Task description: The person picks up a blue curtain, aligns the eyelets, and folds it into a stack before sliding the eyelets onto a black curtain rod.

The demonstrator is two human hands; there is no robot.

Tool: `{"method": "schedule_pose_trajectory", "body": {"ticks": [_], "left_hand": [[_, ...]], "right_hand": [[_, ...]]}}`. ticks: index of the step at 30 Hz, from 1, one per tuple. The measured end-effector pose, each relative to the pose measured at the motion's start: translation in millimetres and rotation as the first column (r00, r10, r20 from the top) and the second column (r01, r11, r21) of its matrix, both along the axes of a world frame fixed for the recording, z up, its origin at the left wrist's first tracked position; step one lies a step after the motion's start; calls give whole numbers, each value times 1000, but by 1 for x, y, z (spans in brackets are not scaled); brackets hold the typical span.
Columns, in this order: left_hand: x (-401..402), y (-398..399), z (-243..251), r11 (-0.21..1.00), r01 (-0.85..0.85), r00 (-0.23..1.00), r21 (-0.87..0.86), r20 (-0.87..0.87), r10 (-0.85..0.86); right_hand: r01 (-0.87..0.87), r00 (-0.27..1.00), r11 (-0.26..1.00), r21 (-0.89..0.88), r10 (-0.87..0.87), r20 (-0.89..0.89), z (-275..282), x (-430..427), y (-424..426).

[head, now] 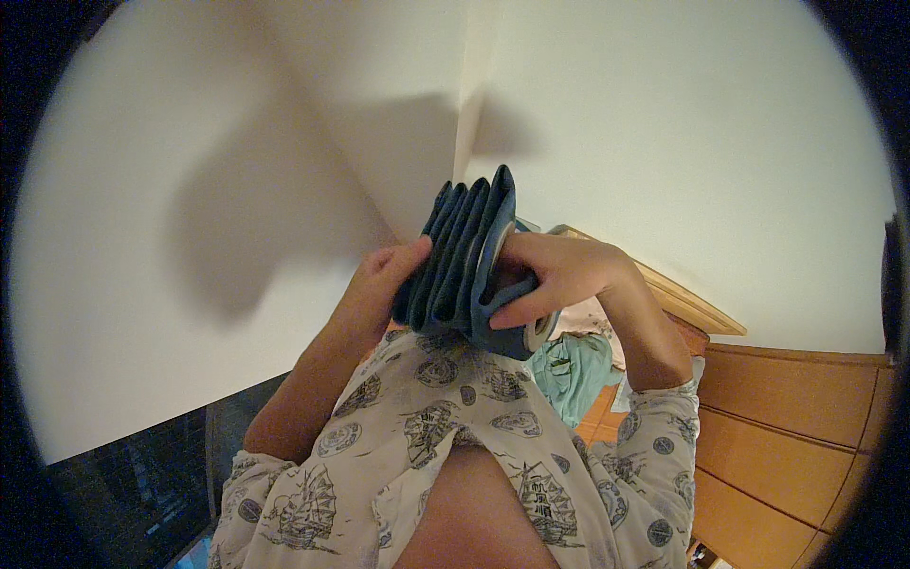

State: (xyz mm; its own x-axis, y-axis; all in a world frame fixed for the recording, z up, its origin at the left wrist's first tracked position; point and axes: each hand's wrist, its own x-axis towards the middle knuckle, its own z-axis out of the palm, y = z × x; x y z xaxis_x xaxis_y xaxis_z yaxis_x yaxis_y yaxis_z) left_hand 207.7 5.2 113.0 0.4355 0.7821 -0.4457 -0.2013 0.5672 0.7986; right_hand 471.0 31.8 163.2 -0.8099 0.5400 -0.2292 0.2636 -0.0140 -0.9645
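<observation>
In front of my chest I hold a dark blue, accordion-pleated fabric item (455, 263) with both hands. Its several folds stand upright side by side, and pale edging shows on the right end. My left hand (391, 277) grips the left side, thumb lying on the outermost fold and the other fingers hidden behind. At the right end, my right hand (554, 274) has its fingers inside the rightmost fold, with the thumb pressed on the outside below. What the item is exactly, I cannot tell.
White walls (675, 142) meet in a corner ahead. Green cloth (572, 370) lies below my right hand, near a pale wooden edge (682, 302). Brown wooden drawers or panels (782, 419) stand at right. A dark glossy surface (156, 469) is at lower left.
</observation>
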Motion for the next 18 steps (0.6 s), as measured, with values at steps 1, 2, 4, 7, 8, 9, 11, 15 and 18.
{"method": "schedule_pose_trajectory", "body": {"ticks": [1,2,4,7,8,9,11,15,18], "left_hand": [[1,-3,7,1000,-2,1000,-5,1,2],[4,-6,12,995,9,987,103,-160,7],[4,-9,11,979,31,950,202,-309,34],[-2,-8,10,971,57,929,231,-369,33],[-4,-7,11,965,99,890,242,-455,23],[-5,-7,13,958,138,842,250,-539,20],[-5,-5,17,979,40,907,200,-418,49],[-2,-9,9,943,-102,886,317,-402,231],[-12,-5,9,901,81,748,427,-624,228]], "right_hand": [[-2,1000,1000,-5,2,1,-2,-1,1],[-22,999,1000,3,22,44,-6,-2,2],[-49,995,999,4,48,92,-5,-5,8],[-134,954,986,-101,156,258,0,-9,12],[-123,965,988,-90,141,222,-3,-9,12],[-117,974,990,-79,129,185,-5,-9,11],[-87,987,995,-41,92,128,-17,-9,9],[-58,989,994,-88,69,129,-3,-14,9],[-47,997,983,-177,56,44,-8,-18,9]]}}
